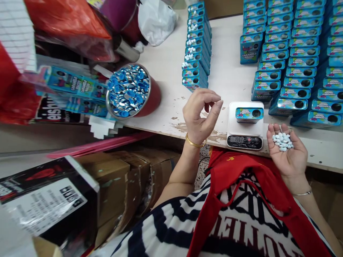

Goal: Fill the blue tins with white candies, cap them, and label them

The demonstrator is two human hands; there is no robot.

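Observation:
My left hand (202,114) hovers over the table edge left of the scale, its fingers curled and thumb tip close to the index fingertip. Nothing shows in that pinch. Palm up and cupped, my right hand (291,153) holds a small heap of pale blue candies (283,141) just right of the scale. On the white digital scale (232,123) stands a blue candy tin (245,113), with a dark round opening in its top. The scale's display is lit. Beyond my left hand runs a row of blue tins (198,53), several with white candies on top.
Several columns of blue tins (300,82) fill the right of the white table (225,46). A red bucket (154,94) of blue and silver lids stands left. Flat printed tin pieces (80,85), a white plastic bag (155,21) and cardboard boxes (115,178) are further left.

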